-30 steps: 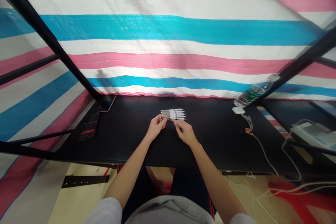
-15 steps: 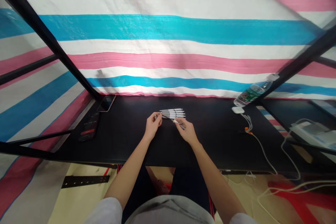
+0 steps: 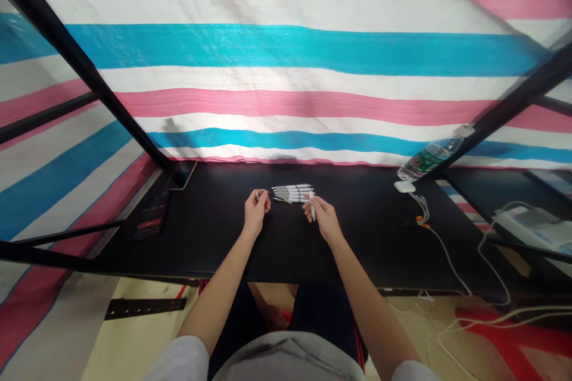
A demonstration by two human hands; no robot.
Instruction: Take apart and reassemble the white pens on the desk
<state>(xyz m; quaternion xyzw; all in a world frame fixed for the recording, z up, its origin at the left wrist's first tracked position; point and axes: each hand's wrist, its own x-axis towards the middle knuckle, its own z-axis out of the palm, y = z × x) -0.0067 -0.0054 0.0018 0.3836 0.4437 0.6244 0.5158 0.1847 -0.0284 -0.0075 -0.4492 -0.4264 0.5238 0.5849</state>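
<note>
Several white retractable pens (image 3: 292, 192) lie side by side just ahead of the right hand (image 3: 324, 218), which pinches another white pen (image 3: 312, 209) nearly upright; the left hand (image 3: 256, 211) pinches a small grey item (image 3: 258, 195), too small to identify.

Wide pink, white and turquoise stripes run across the tarpaulin (image 3: 286, 47) behind the matte black tabletop (image 3: 210, 238). The pens (image 3: 292, 193) are white with grey bands, the water bottle (image 3: 429, 156) carries a green label, and the frame poles (image 3: 84, 65) are black.
</note>
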